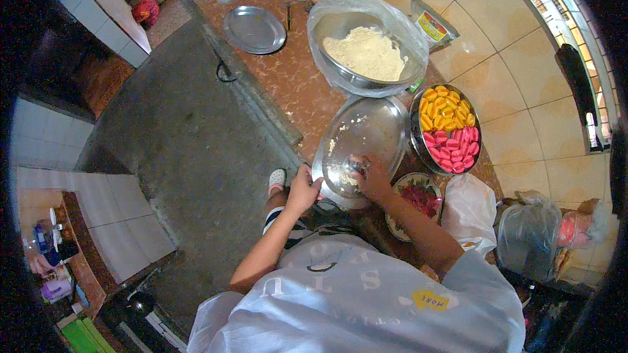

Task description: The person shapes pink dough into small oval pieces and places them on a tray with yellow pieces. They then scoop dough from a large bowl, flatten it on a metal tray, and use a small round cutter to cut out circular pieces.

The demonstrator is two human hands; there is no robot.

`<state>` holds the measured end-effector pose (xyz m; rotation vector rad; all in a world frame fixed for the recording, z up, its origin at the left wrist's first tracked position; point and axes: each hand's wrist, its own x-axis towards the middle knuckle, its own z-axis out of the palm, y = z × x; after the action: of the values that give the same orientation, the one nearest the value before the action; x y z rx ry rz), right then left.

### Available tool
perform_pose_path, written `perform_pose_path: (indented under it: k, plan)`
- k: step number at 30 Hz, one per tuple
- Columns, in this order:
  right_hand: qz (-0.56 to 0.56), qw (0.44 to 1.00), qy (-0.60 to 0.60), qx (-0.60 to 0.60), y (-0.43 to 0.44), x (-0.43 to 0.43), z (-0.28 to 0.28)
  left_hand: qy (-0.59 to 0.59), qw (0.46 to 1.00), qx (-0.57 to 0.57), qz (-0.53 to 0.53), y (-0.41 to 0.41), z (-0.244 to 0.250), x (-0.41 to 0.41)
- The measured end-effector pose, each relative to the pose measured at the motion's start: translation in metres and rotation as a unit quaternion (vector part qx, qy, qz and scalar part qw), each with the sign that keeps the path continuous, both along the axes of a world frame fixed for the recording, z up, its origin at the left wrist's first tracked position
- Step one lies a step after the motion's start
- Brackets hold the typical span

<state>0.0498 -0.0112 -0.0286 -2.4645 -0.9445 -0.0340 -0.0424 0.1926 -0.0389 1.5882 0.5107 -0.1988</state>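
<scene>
My left hand grips the near-left rim of an oval metal tray, its thumb on top. Pale crumbs of powder are scattered over the tray. Low over the tray's near end is my right hand, its fingers bunched near a small heap of crumbs. A greyish bit shows at those fingertips, too blurred to name. Just past the tray stands a large metal bowl lined with clear plastic, holding pale yellow powder. Right of the tray, a round metal tin holds yellow-wrapped and pink-wrapped pieces.
A patterned plate with red wrappers lies partly beneath my right forearm. Beside it is a white plastic bag. Another oval metal tray rests farther back. The counter's raised edge runs along the left, and a printed packet leans against the tiled wall.
</scene>
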Motion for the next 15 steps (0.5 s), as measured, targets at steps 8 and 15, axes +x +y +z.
perform_pose_path:
  k: [8, 15]
  plan:
    - [-0.024, 0.996, -0.075, 0.034, -0.015, 0.073, -0.018, -0.009, 0.999, -0.044, 0.025, 0.001, 0.0, 0.003]
    - [-0.037, 0.99, 0.106, 0.083, 0.023, 0.065, -0.004, -0.029, 0.998, -0.042, 0.02, 0.003, -0.012, -0.001]
